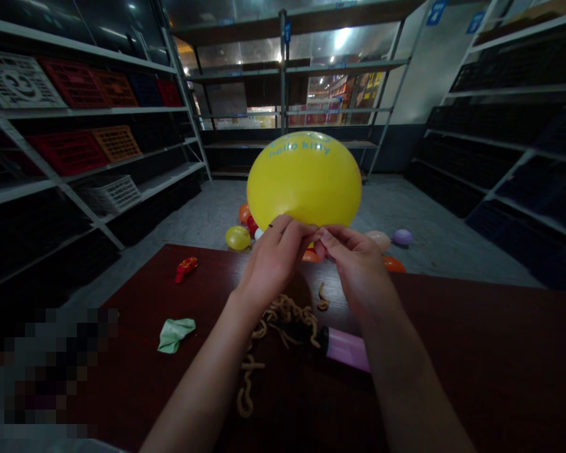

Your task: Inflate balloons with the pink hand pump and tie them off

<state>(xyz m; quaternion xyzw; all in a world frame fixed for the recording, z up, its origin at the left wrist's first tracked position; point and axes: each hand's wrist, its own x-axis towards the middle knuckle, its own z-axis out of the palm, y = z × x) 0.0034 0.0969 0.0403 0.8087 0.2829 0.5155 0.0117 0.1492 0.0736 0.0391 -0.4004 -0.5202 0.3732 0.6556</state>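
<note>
An inflated yellow balloon [304, 179] printed with blue "hello kitty" lettering floats in front of me above the dark red table [476, 352]. My left hand [273, 258] and my right hand [353, 264] both pinch its neck at the bottom, fingers closed and touching each other. Under my wrists on the table lie a tangle of tan string [273, 327] and a pink pump [346, 349] with a dark end.
A flat green balloon [175, 333] and a flat red balloon [186, 267] lie on the table's left part. Several inflated balloons [238, 238] rest on the grey floor beyond. Metal shelves with plastic crates [75, 88] line both sides and the back.
</note>
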